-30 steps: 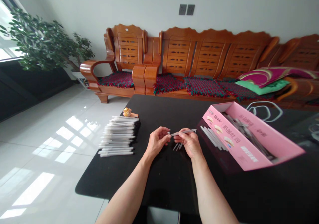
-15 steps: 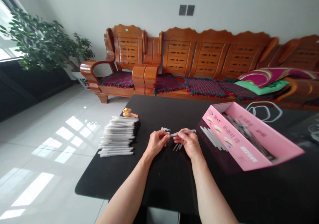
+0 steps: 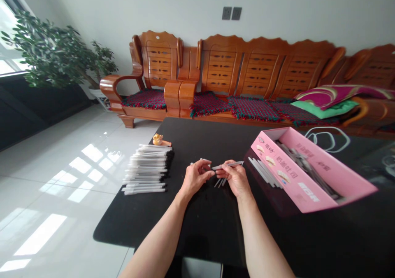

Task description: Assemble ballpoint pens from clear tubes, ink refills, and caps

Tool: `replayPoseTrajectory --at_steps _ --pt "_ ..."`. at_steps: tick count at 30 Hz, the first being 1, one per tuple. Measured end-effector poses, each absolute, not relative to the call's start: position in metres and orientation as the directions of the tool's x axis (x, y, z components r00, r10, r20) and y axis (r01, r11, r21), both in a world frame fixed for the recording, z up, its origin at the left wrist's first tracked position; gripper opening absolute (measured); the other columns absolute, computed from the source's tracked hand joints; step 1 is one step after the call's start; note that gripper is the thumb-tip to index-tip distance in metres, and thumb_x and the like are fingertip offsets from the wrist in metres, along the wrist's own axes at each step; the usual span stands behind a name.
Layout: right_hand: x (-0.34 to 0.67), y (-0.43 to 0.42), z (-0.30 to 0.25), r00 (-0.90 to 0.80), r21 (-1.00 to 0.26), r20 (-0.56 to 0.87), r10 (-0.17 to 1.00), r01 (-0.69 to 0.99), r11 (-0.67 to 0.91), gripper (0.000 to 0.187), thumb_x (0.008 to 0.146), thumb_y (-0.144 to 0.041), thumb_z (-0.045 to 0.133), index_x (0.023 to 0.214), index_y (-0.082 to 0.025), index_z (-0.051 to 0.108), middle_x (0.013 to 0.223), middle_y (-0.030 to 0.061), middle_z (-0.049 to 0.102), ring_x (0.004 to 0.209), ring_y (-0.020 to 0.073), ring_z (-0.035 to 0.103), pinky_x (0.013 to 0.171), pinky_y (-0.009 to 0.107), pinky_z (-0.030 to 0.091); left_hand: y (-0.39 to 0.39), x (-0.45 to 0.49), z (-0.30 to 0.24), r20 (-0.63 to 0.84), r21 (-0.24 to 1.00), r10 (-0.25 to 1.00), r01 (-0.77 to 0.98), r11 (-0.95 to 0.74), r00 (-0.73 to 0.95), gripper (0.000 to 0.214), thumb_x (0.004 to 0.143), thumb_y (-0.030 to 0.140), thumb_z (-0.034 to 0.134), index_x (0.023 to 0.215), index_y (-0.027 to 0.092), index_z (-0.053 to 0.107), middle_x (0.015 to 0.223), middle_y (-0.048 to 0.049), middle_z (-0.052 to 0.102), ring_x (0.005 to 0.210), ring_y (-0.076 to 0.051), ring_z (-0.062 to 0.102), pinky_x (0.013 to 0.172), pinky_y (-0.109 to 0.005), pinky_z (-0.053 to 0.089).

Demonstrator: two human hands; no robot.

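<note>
The right hand (image 3: pixel 235 180) pinches a pen (image 3: pixel 230 165) narrowly in its fingertips, held level towards the left hand (image 3: pixel 195 178), whose fingers close on a small white piece (image 3: pixel 202 160). Stacked pens (image 3: pixel 146 169) lie at nine o'clock, a pink box (image 3: pixel 304 175) at two.

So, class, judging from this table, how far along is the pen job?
Done, it seems: the stack of white pens. In hand: the right hand grips a grey pen, and the left hand a small white part. Left: the grey pieces in the pink box, plus the loose sticks beside it.
</note>
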State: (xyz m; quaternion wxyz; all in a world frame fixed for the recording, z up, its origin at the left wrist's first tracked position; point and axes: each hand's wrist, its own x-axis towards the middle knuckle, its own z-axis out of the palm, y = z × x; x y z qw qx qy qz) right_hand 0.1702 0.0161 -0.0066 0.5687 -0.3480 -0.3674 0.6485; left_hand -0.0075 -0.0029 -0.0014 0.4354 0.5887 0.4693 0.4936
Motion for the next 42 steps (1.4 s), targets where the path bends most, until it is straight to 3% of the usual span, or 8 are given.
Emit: replayPoseTrajectory --at_steps 4,8,12,17,23,30,36,42 --pt "0.1708 0.017 -0.0077 -0.11 -0.877 -0.029 0.994 -0.474 -0.078 0.029 0.069 -0.027 0.083 0.084 -0.017 0.06 0.071 0.0057 0.076 0.06 0.0207 0.074 0.052 0.026 0.061 -0.0021 -0.0103 -0.0004 0.11 0.981 0.991 0.154 -0.12 0.076 0.041 0.088 0.051 0.055 0.08 0.013 0.067 0.056 -0.0005 0.06 0.043 -0.007 0.051 0.041 -0.016 0.036" --pt "0.1709 0.0175 -0.009 -0.118 -0.88 -0.026 0.993 -0.468 -0.079 0.028 0.07 -0.026 0.082 0.085 -0.017 0.06 0.071 0.0053 0.076 0.061 0.021 0.074 0.053 0.026 0.061 0.0004 -0.0103 -0.0024 0.07 0.989 0.99 0.12 -0.085 0.126 0.043 0.086 0.052 0.058 0.072 0.012 0.064 0.06 -0.0027 0.063 0.04 -0.006 0.048 0.04 -0.016 0.032" --pt "0.1701 0.0163 -0.0071 -0.118 -0.88 -0.027 0.993 -0.468 -0.079 0.028 0.07 -0.026 0.083 0.085 -0.017 0.061 0.07 0.005 0.075 0.061 0.0211 0.074 0.053 0.026 0.061 0.0013 -0.0094 -0.0033 0.072 0.996 0.991 0.048 -0.078 0.114 0.036 0.078 0.048 0.069 0.078 0.012 0.063 0.054 0.0009 0.057 0.042 -0.007 0.049 0.039 -0.016 0.034" --pt "0.1692 0.0156 -0.0057 -0.118 -0.879 -0.024 0.993 -0.47 -0.077 0.028 0.069 -0.027 0.083 0.084 -0.017 0.061 0.07 0.0053 0.075 0.06 0.0213 0.074 0.052 0.026 0.061 0.0 -0.0104 -0.0011 0.122 0.992 0.99 0.014 -0.123 0.075 0.045 0.075 0.049 0.072 0.103 0.014 0.064 0.074 -0.0022 0.065 0.05 -0.008 0.054 0.041 -0.016 0.038" --pt "0.1694 0.0164 -0.0072 -0.124 -0.887 -0.023 0.992 -0.456 -0.077 0.028 0.07 -0.027 0.082 0.085 -0.017 0.061 0.07 0.0053 0.076 0.06 0.0206 0.074 0.052 0.026 0.061 0.0016 -0.0112 -0.0054 0.127 0.981 0.985 0.135 -0.143 0.118 0.045 0.087 0.052 0.057 0.07 0.011 0.064 0.057 -0.0022 0.06 0.042 -0.006 0.046 0.041 -0.017 0.032" --pt "0.1694 0.016 -0.0063 -0.122 -0.886 -0.025 0.992 -0.457 -0.078 0.028 0.07 -0.028 0.083 0.084 -0.017 0.061 0.07 0.0053 0.075 0.06 0.0211 0.074 0.052 0.026 0.061 0.0004 -0.0099 0.0 0.17 0.985 0.984 0.027 -0.171 0.054 0.046 0.073 0.046 0.075 0.103 0.014 0.064 0.075 -0.0015 0.066 0.049 -0.007 0.051 0.044 -0.017 0.036" --pt "0.1692 0.0162 -0.0067 -0.123 -0.886 -0.026 0.992 -0.457 -0.08 0.028 0.069 -0.028 0.083 0.084 -0.017 0.061 0.07 0.0053 0.075 0.06 0.0212 0.074 0.052 0.026 0.061 0.0007 -0.0113 -0.003 0.125 0.975 0.985 0.171 -0.144 0.118 0.046 0.087 0.052 0.056 0.071 0.011 0.066 0.056 -0.0017 0.059 0.042 -0.006 0.046 0.042 -0.018 0.032" --pt "0.1687 0.0158 -0.0052 -0.118 -0.885 -0.024 0.993 -0.46 -0.076 0.028 0.069 -0.028 0.083 0.083 -0.017 0.062 0.069 0.0051 0.075 0.059 0.0209 0.073 0.052 0.026 0.06 0.0011 -0.0096 -0.0005 0.165 0.986 0.985 0.019 -0.166 0.049 0.049 0.071 0.045 0.076 0.107 0.014 0.065 0.074 -0.002 0.066 0.05 -0.008 0.051 0.044 -0.018 0.038"
